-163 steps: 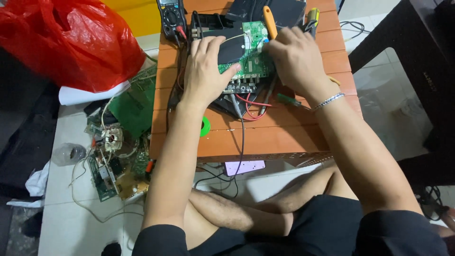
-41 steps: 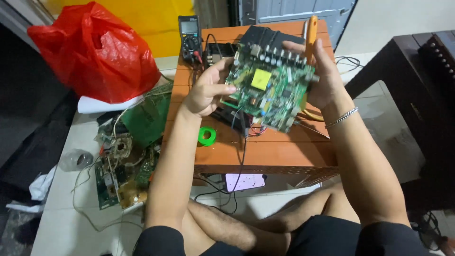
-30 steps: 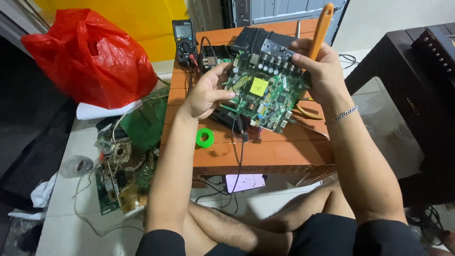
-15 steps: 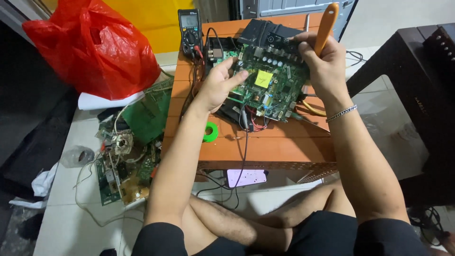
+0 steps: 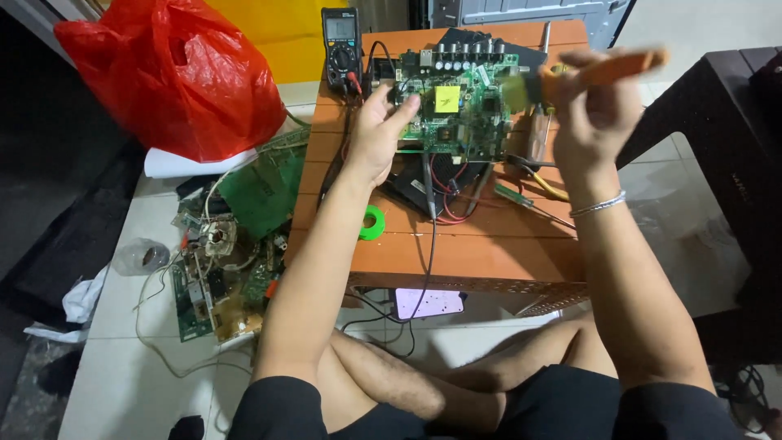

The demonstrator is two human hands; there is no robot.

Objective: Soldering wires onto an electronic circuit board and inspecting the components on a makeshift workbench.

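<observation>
Circuit board (image 5: 456,114), green with a yellow square patch near its middle, sits in the upper centre of the frame, over the far part of the wooden counter (image 5: 472,244). Left hand (image 5: 379,130) has its grip closed on the board's left edge, thumb on the component face, fingers behind. Right hand (image 5: 590,114) is just right of the board, grip wrapped around an orange-handled tool (image 5: 607,69); handle points to the upper right, motion-blurred, tip not readable. A silver bracelet (image 5: 597,206) sits on the right wrist. Under the board: a black unit (image 5: 423,175) with red and black wires (image 5: 452,204) running toward the near edge of the counter. A green tape roll (image 5: 372,222) lies flat on the counter, lower left of the board, near the left forearm. A multimeter (image 5: 340,37) stands at the far left corner of the counter. Loose hand tools (image 5: 533,183) lie on the counter below the right hand. On the floor, left of frame: a red plastic bag (image 5: 175,77) upper left, a pile of scrap boards and wires (image 5: 228,261) below it. A phone (image 5: 429,303) lies on the floor under the counter's near edge.
</observation>
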